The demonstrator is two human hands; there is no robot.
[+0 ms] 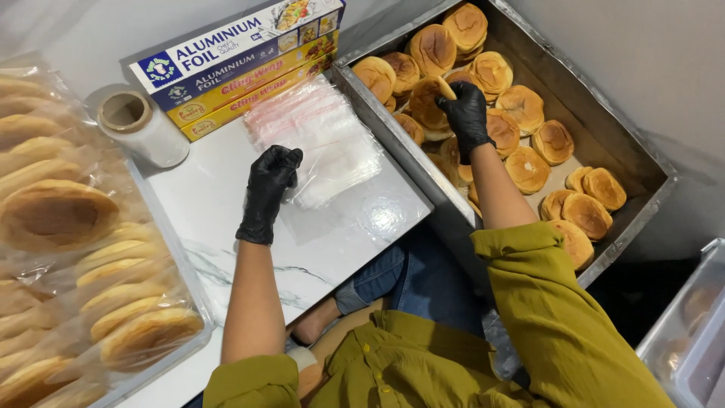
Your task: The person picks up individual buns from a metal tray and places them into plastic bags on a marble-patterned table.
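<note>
Both my hands wear black gloves. My right hand [466,113] reaches into a large metal tray [634,162] full of golden buns and grips one bun [432,97] near the tray's left wall. My left hand [269,181] rests on the white marble-patterned board [226,204], pinching the edge of a clear plastic bag [332,200] next to a stack of clear bags [313,125].
Stacked boxes of foil and cling wrap [242,60] lie at the board's far edge, beside a roll of clear film [143,128]. Bagged buns [68,249] fill a tray on the left. A grey plastic bin [691,332] stands at the right. My knees are under the board.
</note>
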